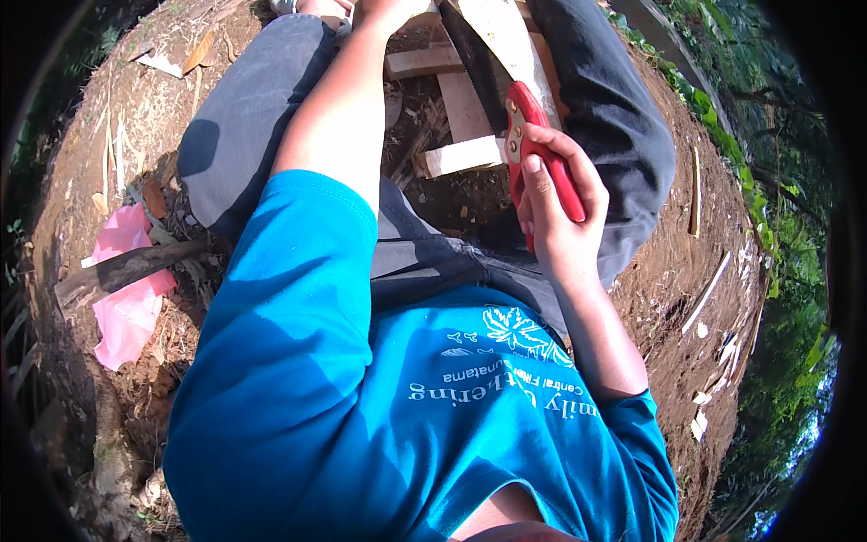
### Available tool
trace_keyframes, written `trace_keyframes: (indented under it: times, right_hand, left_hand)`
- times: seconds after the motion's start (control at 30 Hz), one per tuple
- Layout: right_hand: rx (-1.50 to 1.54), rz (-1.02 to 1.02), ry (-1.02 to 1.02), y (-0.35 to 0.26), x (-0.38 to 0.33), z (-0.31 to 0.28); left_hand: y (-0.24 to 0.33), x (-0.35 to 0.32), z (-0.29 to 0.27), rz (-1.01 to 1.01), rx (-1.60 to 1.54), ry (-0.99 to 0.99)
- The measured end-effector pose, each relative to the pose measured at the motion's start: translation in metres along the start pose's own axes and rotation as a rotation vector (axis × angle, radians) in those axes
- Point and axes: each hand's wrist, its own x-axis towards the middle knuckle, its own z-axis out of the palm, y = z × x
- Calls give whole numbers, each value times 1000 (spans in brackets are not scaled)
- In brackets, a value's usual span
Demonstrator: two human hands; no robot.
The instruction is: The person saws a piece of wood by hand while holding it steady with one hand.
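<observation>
My right hand [567,199] is closed around the red handle [567,185] of a hand saw. The dark saw blade [474,63] runs up from it toward the top edge, alongside a pale wooden board [499,38]. My left arm reaches up to the top edge, where my left hand [386,11] is at the wood. Its fingers are cut off by the picture's edge, so their grip does not show. Between my legs lie more pieces of pale wood, among them a short squared piece [462,157] near the handle and a crosswise piece [424,61].
My legs in dark trousers [262,117] flank the wood. On the brown soil at the left lie a pink plastic sheet [126,339] and a short branch [126,269] across it. Wood strips [706,294] and chips are scattered at the right, before green plants [781,361].
</observation>
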Motion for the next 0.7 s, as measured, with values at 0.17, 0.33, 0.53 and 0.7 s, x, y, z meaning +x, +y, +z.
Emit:
trace_keyframes:
  times: [0.17, 0.33, 0.53, 0.7]
  right_hand:
    - [1, -27, 59, 41, 130, 74]
    - [282, -172, 114, 97, 172, 95]
    - [-85, -255, -18, 50, 52, 57]
    - [33, 96, -54, -9, -31, -7]
  left_hand:
    - [-39, 27, 34, -300, -288, 65]
    - [5, 11, 21, -387, -380, 75]
    - [1, 14, 23, -274, -172, 51]
    - [1, -3, -6, 53, 126, -89]
